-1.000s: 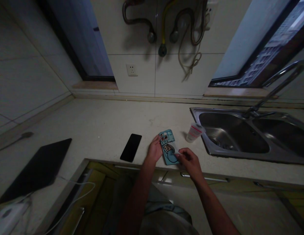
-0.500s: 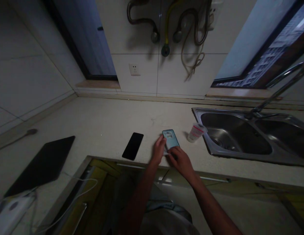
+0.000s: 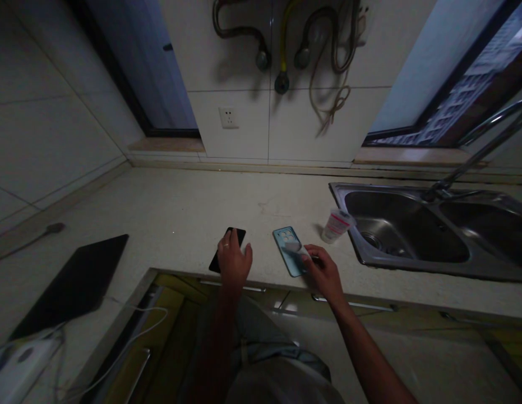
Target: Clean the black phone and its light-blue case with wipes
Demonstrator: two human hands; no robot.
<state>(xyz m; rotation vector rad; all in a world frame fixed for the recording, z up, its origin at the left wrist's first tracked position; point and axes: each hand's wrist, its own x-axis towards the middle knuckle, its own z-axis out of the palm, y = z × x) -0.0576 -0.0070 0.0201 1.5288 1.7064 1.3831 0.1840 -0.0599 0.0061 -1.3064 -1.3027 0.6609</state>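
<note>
A black phone (image 3: 234, 237) lies on the pale countertop (image 3: 172, 213) near its front edge. My left hand (image 3: 233, 261) rests on the phone's near end, fingers curled over it, a ring on one finger. A light blue phone case (image 3: 288, 251) lies flat to the right, plain side up with its camera cut-out at the far end. My right hand (image 3: 323, 271) touches the case's near right corner, fingers bent and pinching something small and pale I cannot make out.
A small plastic cup (image 3: 334, 224) with a pink band lies tipped beside the steel double sink (image 3: 416, 235) and its tap (image 3: 475, 157). A black tablet (image 3: 71, 280) lies at left; a white device (image 3: 17, 359) with a cable is near the corner. Hoses hang on the tiled wall.
The blue case was turned over from its cartoon side to its plain side and laid flat. My left hand left the case and moved left onto the black phone.
</note>
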